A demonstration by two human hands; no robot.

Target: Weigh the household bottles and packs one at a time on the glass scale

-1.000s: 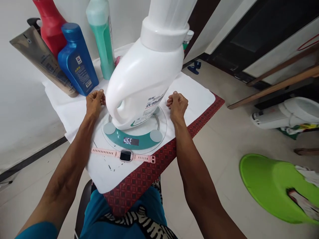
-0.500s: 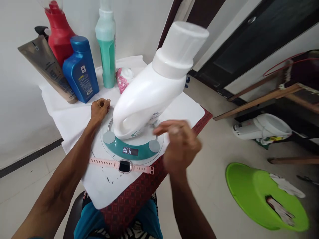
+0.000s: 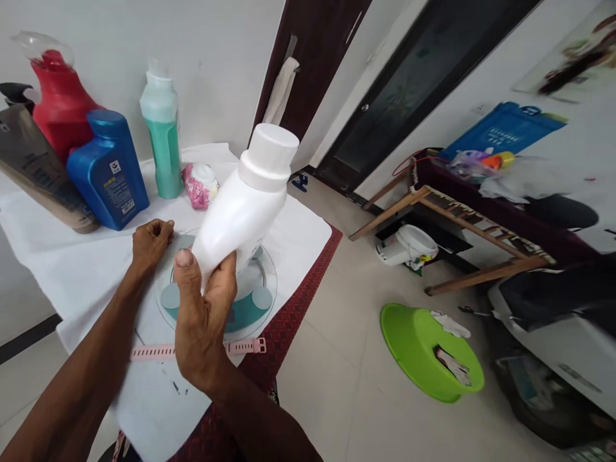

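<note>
My right hand (image 3: 205, 314) is closed around the handle of a large white detergent bottle (image 3: 240, 215), its thumb pointing up on the left side. The capped bottle leans over a round glass scale (image 3: 250, 317) with a teal panel. Whether its base touches the scale is hidden, and the hand covers most of the display. My left hand (image 3: 151, 242) rests curled on the white cloth (image 3: 308, 224), just left of the scale, with nothing visible in it. A pink-strapped smartwatch (image 3: 154, 352) lies in front of the scale, its face behind my right wrist.
Along the wall stand a brown tube (image 3: 45, 170), a red bottle (image 3: 62, 96), a blue bottle (image 3: 110, 173), a green-liquid bottle (image 3: 163, 138) and a pink packet (image 3: 198, 186). On the floor to the right are a green basin (image 3: 409, 353) and a white bucket (image 3: 409, 244).
My right hand has moved left and taken hold of the detergent bottle's handle. The view has swung right, showing more of the room. My left hand stays beside the scale.
</note>
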